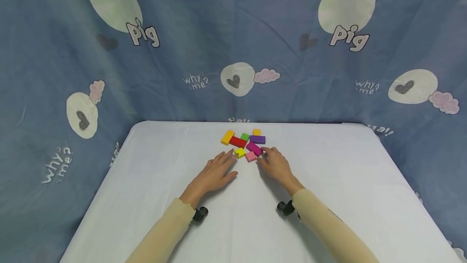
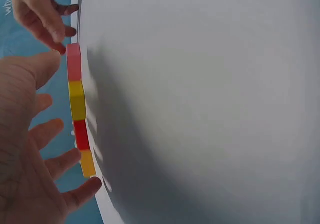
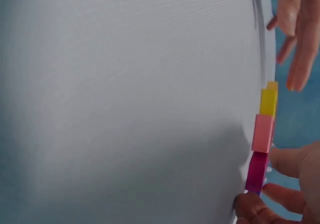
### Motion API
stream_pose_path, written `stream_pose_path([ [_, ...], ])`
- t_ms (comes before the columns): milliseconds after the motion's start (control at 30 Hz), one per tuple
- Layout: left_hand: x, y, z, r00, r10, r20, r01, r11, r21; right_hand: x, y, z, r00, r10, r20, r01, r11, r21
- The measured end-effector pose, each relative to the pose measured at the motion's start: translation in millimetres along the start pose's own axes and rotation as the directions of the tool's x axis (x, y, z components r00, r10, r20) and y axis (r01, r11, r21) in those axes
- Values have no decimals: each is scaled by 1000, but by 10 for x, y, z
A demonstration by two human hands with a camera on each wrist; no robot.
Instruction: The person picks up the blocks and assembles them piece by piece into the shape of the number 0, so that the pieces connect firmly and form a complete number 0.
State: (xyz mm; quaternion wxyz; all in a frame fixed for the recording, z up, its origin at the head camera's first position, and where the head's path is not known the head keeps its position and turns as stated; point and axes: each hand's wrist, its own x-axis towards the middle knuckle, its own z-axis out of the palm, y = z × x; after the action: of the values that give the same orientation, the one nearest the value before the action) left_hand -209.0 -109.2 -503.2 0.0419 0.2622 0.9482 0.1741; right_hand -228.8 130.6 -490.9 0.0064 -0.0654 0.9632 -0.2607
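Note:
Small coloured blocks lie in a loose cluster on the white table. My left hand (image 1: 215, 172) is spread palm down, its fingertips right at the near yellow block (image 1: 239, 152) in the head view. My right hand (image 1: 276, 165) has its relaxed fingertips at the right end of the magenta block (image 1: 254, 148), its thumb close to the pink block (image 1: 250, 157). Seen from the left wrist, the pink, yellow, red (image 2: 81, 135) and orange-yellow blocks line up beyond the spread fingers. In the right wrist view, thumb and fingers lie around the magenta block (image 3: 257, 171).
Behind these sit a red block (image 1: 238, 142), a green block (image 1: 245, 137), a purple block (image 1: 258, 139), a longer orange-yellow block (image 1: 228, 137) and a small orange-yellow block (image 1: 257, 132). The white table (image 1: 346, 174) ends shortly behind them at a blue printed curtain (image 1: 292, 101).

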Motion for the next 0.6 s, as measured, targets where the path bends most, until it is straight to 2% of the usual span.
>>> stream_pose_path([
  [167,112,68,-2,999,12,49,-14,999,42,44,15,48,1000,4,-25,-5,1000,-28],
  [333,145,113,-18,997,11,71,-18,995,95,89,40,61,998,7,-62,-11,998,-68],
  [467,140,122,0,999,19,29,-22,992,123,98,59,58,997,18,-69,-24,997,-79],
  [600,149,121,27,999,32,-37,-27,990,141,100,58,53,999,3,-49,-8,995,-101],
])
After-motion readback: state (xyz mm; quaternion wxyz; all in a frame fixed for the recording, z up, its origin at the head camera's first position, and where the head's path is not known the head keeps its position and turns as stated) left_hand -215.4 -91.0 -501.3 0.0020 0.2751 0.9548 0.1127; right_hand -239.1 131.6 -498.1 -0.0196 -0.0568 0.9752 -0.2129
